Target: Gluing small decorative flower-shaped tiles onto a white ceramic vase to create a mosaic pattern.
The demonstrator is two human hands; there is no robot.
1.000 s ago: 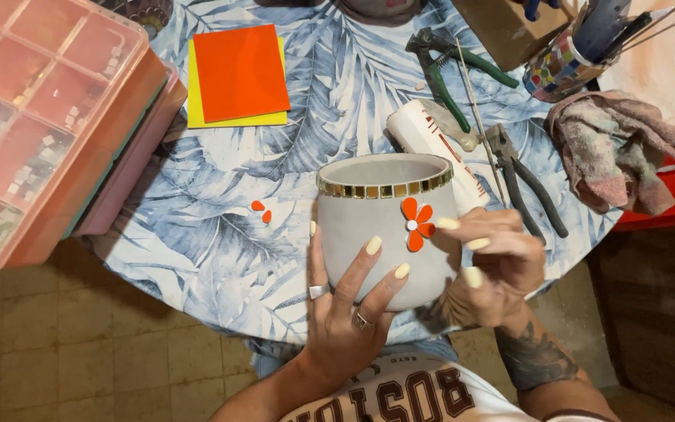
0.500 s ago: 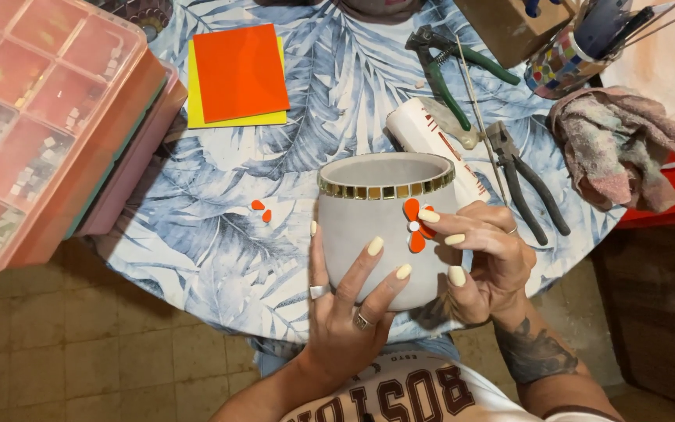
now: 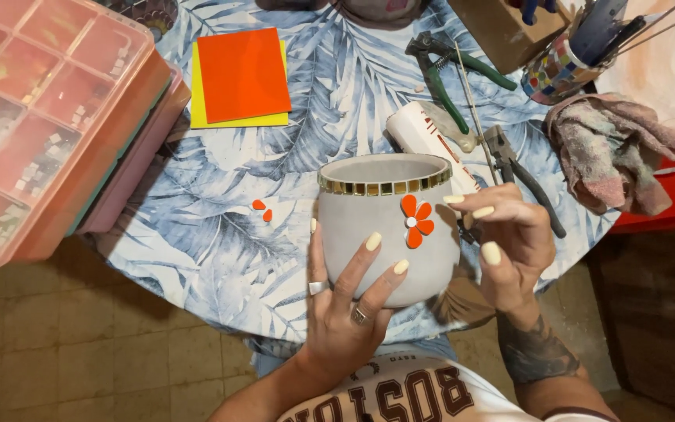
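Grey mosaic pot (image 3: 376, 234) cradled from below in left hand (image 3: 345, 312), fingers spread; mouth tilted away; orange petal flower (image 3: 415, 221) just left of right hand (image 3: 509, 242), fingertips loosely pinched, apparently empty.

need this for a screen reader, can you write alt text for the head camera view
A person's left hand cradles a grey pot with a gold tile rim and an orange petal flower, while the right hand hovers beside the flower. Pliers, coloured sheets and a compartment box lie on the leaf-print table.
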